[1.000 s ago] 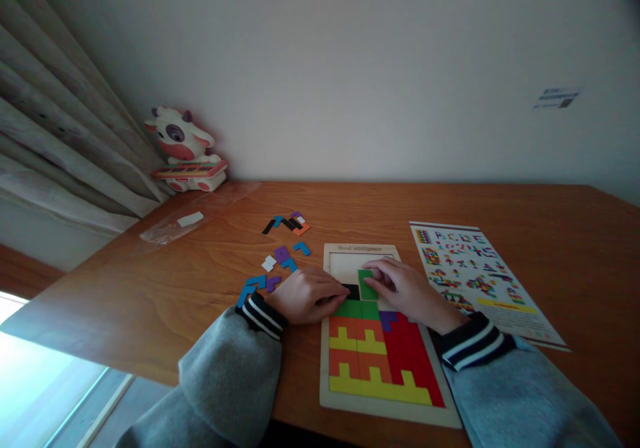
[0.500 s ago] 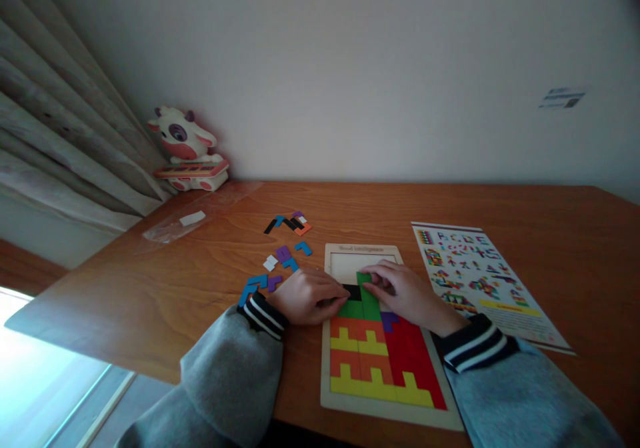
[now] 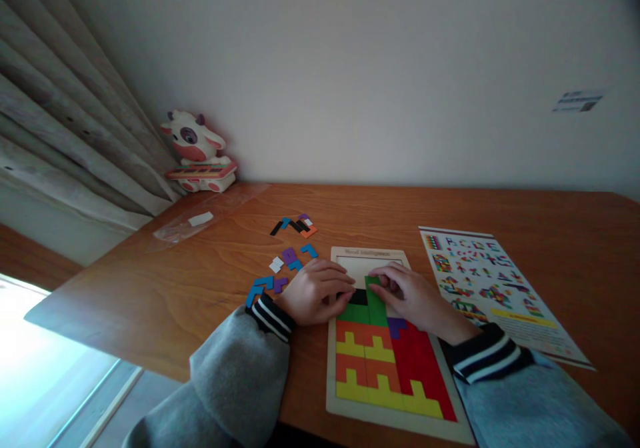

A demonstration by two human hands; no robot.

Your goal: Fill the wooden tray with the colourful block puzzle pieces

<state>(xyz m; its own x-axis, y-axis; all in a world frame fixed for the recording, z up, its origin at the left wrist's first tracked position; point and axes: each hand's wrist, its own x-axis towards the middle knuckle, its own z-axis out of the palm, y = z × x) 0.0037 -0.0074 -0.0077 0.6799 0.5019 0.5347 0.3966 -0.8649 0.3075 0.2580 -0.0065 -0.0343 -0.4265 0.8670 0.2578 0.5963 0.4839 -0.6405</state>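
Observation:
A wooden puzzle board (image 3: 345, 411) lies in front of me, partly filled with yellow, orange, red, purple, green and black pieces. My right hand (image 3: 413, 295) pinches the upper end of a green puzzle piece (image 3: 375, 306) on the board. To the left of it lies a black puzzle piece (image 3: 359, 297). The bent fingers of my left hand (image 3: 320, 293) are closed at its left edge and cover part of it. The left thumb is mostly hidden. Beneath the black piece lies more green, above it the bare board.
Loose blue pieces (image 3: 264, 282), purple pieces (image 3: 289, 255), a white piece (image 3: 276, 265) and black pieces (image 3: 276, 228) lie left of the board. A printed pattern sheet (image 3: 480, 281) is on the right. A plastic bag (image 3: 183, 229) and a toy cow (image 3: 200, 155) sit at the back left.
My left fingers have lifted and spread slightly by the black piece. My right hand keeps its pinch on the green piece. The whole view has shifted a little.

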